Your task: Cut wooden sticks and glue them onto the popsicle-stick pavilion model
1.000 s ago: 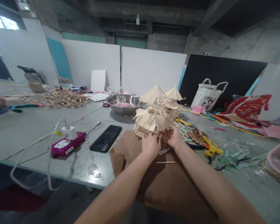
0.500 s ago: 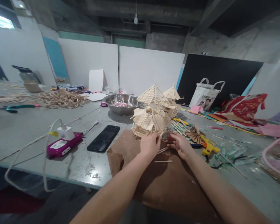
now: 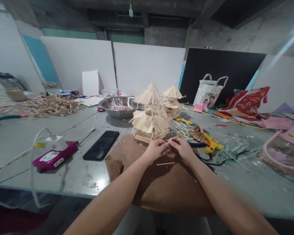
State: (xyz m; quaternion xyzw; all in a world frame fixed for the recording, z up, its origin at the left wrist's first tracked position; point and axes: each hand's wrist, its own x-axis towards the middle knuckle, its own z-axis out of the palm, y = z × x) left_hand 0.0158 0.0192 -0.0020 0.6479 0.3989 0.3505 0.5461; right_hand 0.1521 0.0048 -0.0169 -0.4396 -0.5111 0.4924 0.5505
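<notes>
My left hand and my right hand meet over a sheet of brown paper, fingertips pinched together. Whatever small piece lies between the fingers is too small to make out. Just behind them stands a model pavilion built of thin wooden sticks, with two tiers of sloping roof. A second stick pavilion rises behind it to the right. On the paper below my hands lies a single loose wooden stick.
A yellow glue gun lies right of my hands, near glue-stick wrappers. To the left are a black phone and a purple power strip. A steel bowl and a heap of sticks sit farther back.
My hands were apart, the right one with its fingers spread; now they have come together at the fingertips. They have drawn slightly away from the pavilion. The view has turned a little right.
</notes>
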